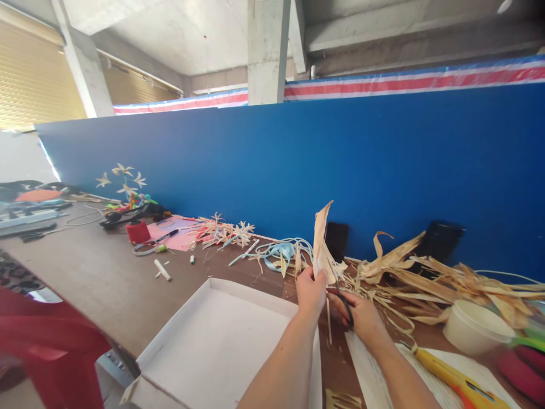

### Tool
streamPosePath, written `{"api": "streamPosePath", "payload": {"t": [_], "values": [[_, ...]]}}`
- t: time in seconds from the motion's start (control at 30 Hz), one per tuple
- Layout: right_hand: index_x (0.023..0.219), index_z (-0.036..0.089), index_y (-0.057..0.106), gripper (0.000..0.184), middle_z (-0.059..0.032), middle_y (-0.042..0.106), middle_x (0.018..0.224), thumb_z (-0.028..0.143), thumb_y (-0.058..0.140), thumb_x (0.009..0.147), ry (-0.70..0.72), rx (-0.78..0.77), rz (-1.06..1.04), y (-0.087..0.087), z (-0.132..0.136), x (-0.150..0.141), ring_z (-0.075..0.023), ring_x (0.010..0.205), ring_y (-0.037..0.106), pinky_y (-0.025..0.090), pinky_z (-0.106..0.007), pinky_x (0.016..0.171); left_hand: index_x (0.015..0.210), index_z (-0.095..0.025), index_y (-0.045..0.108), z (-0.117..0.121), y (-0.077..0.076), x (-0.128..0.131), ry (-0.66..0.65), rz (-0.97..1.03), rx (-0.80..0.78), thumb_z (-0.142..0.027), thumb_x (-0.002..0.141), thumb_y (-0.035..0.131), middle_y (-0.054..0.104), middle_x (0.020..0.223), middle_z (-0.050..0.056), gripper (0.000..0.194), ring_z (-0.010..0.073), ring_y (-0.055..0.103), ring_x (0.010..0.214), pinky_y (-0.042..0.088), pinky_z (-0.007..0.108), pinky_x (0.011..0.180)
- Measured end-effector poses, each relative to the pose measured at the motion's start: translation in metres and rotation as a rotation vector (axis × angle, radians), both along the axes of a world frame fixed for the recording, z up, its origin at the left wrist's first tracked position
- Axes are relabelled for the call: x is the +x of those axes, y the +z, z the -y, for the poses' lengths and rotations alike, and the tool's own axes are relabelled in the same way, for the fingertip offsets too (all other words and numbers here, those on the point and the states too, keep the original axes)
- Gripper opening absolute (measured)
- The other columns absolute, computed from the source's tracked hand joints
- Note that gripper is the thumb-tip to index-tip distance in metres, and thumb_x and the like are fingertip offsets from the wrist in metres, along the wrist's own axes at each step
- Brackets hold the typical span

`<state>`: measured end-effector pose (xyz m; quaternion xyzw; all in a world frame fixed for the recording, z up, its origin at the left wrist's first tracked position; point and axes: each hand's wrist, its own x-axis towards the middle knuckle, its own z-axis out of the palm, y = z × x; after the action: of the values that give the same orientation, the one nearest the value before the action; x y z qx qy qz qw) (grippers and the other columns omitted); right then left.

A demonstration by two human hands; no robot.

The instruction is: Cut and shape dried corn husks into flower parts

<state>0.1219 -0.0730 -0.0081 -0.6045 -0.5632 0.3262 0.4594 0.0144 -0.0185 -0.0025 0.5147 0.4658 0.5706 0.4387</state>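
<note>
My left hand [311, 291] pinches a dried corn husk [322, 238], which stands upright above my fingers. Just to its right, my right hand [360, 313] is closed around the dark handles of a pair of scissors [347, 307]. The scissor blades point up and left against the husk's lower right edge. A narrow strip hangs down between the two hands. Beneath my left forearm is a shallow white cardboard box [221, 332]. More dried husks [395, 267] are heaped to the right of my hands.
A white tub [477, 326] and a yellow glue gun [451, 372] lie at right. Light blue ribbon [283, 250] and husk flowers [230, 230] rest along the blue partition [383, 159]. A red tape roll [138, 231] is farther left. A red chair [46, 346] stands at lower left.
</note>
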Motion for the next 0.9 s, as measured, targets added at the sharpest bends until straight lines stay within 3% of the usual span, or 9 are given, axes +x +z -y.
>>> {"api": "streamPosePath", "payload": {"t": [0.4,0.63,0.9], "values": [[0.100,0.017,0.068,0.040,0.0052,0.045,0.043,0.043,0.058,0.071,0.004,0.018,0.041,-0.0056,-0.0023,0.0017,-0.0114,0.041,0.041,0.030,-0.024,0.042,0.068,-0.014,0.061,-0.0005,-0.0007,0.0014,-0.016,0.032,-0.016,-0.030,0.070,0.053,0.060,0.063,0.002,0.018,0.0137,0.052,0.060,0.039,0.022,0.057],[0.090,0.021,0.070,0.034,0.0045,0.047,0.040,0.045,0.054,0.073,-0.030,0.040,0.151,-0.0029,0.0002,0.0020,-0.0137,0.042,0.044,0.032,-0.025,0.044,0.076,-0.014,0.064,0.0032,-0.0017,0.0067,-0.071,0.076,-0.037,-0.032,0.070,0.055,0.066,0.072,0.005,0.022,0.0172,0.059,0.067,0.042,0.023,0.060],[0.079,0.020,0.070,0.032,0.0036,0.049,0.039,0.047,0.054,0.072,-0.021,0.064,0.174,-0.0014,-0.0005,0.0022,-0.0139,0.041,0.044,0.031,-0.025,0.044,0.076,-0.012,0.065,0.0067,0.0029,0.0072,-0.084,0.067,-0.037,-0.031,0.070,0.055,0.066,0.070,0.006,0.022,0.0169,0.059,0.065,0.043,0.023,0.060]]}}
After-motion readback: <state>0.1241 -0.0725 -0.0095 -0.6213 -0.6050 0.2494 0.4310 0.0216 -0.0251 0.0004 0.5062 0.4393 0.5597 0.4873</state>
